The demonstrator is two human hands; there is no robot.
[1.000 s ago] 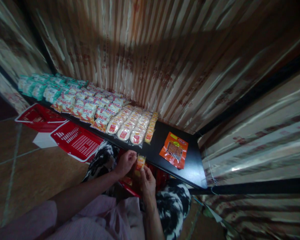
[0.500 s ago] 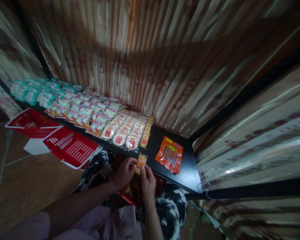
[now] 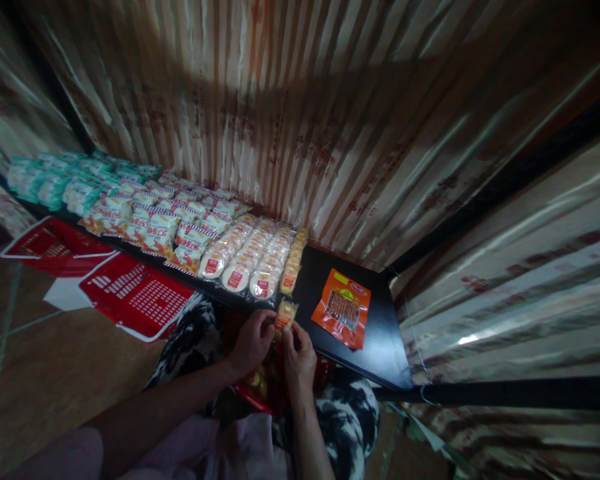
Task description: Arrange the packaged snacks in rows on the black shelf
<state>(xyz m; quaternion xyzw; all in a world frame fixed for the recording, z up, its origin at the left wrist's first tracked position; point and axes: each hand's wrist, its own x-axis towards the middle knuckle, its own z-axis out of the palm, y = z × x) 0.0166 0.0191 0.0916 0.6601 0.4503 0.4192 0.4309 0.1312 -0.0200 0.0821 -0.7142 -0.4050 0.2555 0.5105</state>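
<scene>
Between my two hands is a small yellow snack packet (image 3: 285, 313) with an orange label, just in front of the shelf's front edge. My left hand (image 3: 254, 339) pinches its left side, and my right hand (image 3: 299, 352) grips its lower right part. A row of matching yellow packets (image 3: 293, 267) runs back along the black shelf (image 3: 380, 353), just beyond my hands. Left of that row are several rows of round white crackers in clear wrappers (image 3: 236, 277). Below my hands, between my knees, a red basket (image 3: 253, 398) holds yellowish packets, partly hidden by my arms.
An orange packet (image 3: 343, 308) lies at the shelf's right. White-and-orange snack bags (image 3: 153, 227) and green bags (image 3: 55, 187) fill its left. Red baskets (image 3: 135, 293) stand on the floor at left. A striped curtain (image 3: 290, 113) hangs behind; a dark bar (image 3: 505, 393) crosses at right.
The yellow packet has moved slightly up towards the shelf, held in both hands. The view has shifted a little, so the shelf's left goods appear further left.
</scene>
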